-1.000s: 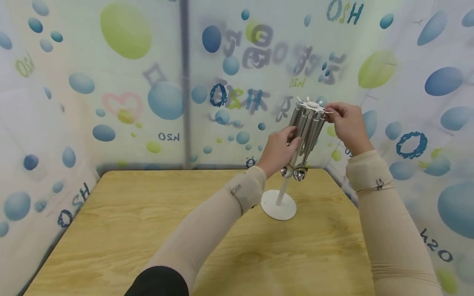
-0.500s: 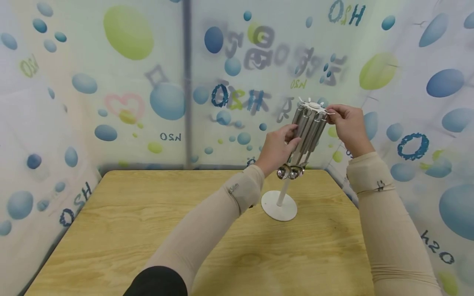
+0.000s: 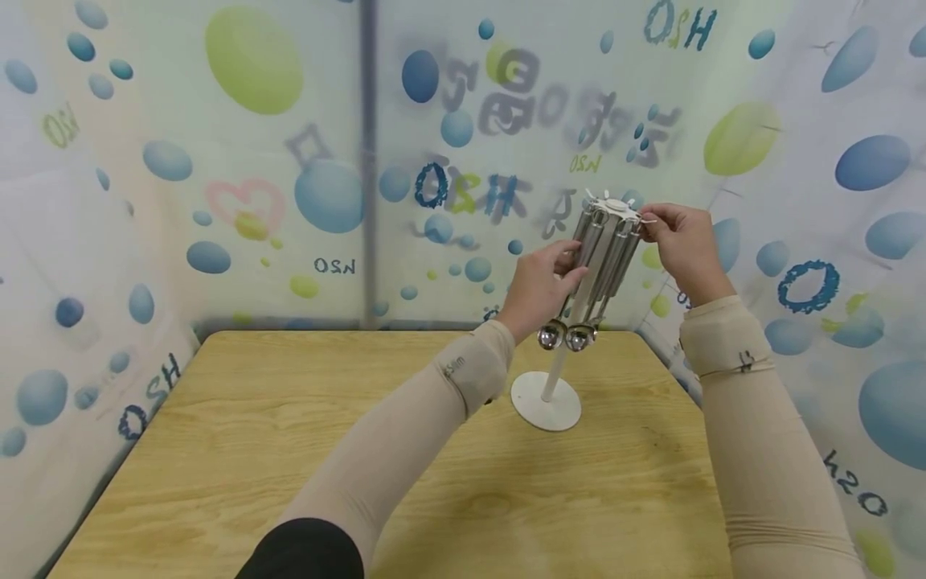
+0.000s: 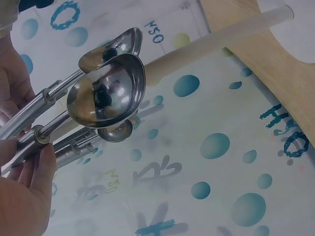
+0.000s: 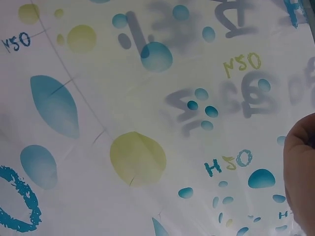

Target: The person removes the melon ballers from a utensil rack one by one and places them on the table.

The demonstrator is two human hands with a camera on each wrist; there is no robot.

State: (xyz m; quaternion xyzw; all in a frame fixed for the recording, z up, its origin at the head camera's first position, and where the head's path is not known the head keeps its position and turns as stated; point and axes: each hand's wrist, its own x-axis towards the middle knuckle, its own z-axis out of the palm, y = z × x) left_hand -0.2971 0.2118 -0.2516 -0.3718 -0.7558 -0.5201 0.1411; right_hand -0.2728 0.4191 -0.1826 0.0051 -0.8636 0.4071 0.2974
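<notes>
A white utensil rack (image 3: pixel 615 207) leans at a slant, its round base (image 3: pixel 546 402) on the table. Several metal ladles with shiny bowls (image 3: pixel 581 337) hang from its hooked top. My left hand (image 3: pixel 537 288) is at the left side of this bundle, thumb and fingers about a ladle handle. In the left wrist view, my left hand (image 4: pixel 24 199) grips that handle, just below a large ladle bowl (image 4: pixel 110 93). At the top right, my right hand (image 3: pixel 683 245) pinches a hook on the rack's rim. Only an edge of the right hand (image 5: pixel 301 172) shows in the right wrist view.
A wooden table (image 3: pixel 347 450) spans the foreground, and the rack stands near its back right. Patterned curtains (image 3: pixel 275 201) hang close behind it and at both sides. The rack's pale pole (image 4: pixel 221 44) runs down from the ladles to the base.
The lower ladle bowls have shifted slightly left and turned. Both hands keep nearly the same places on the rack and ladles, and the head view has moved a little.
</notes>
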